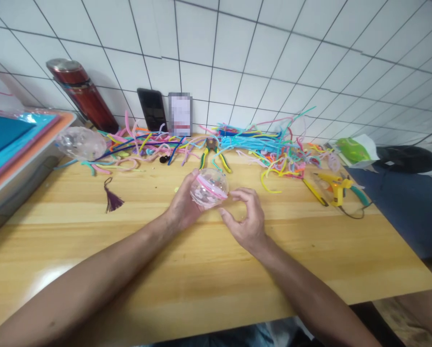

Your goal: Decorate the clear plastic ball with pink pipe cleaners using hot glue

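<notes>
A clear plastic ball with a pink band round its middle is held above the wooden table, tilted. My left hand wraps round its left side and underside. At its right, my right hand has thumb and fingers curved apart, the fingertips close to the ball's edge; whether they touch it I cannot tell. Just behind the ball lie pliers with yellow and green handles. A dark purple tassel rests on the table to the left.
Pipe cleaners in many colours lie heaped along the wall. Two phones and a red thermos stand at the back. On the right are a yellow glue gun and a yellow cutter. Another clear ball sits at left.
</notes>
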The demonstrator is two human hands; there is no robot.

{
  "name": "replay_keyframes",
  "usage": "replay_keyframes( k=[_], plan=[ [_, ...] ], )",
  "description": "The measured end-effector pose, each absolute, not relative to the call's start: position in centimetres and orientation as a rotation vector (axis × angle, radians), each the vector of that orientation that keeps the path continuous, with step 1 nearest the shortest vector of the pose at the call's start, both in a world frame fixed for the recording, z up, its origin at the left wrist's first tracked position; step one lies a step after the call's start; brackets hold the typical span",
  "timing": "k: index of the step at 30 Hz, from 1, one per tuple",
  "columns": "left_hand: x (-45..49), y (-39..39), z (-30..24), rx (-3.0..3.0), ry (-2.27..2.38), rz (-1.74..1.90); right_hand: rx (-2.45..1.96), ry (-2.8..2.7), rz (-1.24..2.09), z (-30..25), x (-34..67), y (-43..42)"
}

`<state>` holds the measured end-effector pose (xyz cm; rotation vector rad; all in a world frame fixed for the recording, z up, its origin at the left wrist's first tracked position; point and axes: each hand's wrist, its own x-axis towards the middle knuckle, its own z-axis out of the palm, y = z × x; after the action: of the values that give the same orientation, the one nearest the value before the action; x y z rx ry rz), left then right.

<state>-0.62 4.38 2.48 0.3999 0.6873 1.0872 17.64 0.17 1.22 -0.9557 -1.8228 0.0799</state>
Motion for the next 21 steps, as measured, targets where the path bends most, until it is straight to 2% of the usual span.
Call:
replay_keyframes(
  k=[21],
  plan=[
    [0.3,3.7,1.4,0.652,0.795,1.275,-0.947,-1.954,0.049,0.9,17.4,0.0]
  ],
)
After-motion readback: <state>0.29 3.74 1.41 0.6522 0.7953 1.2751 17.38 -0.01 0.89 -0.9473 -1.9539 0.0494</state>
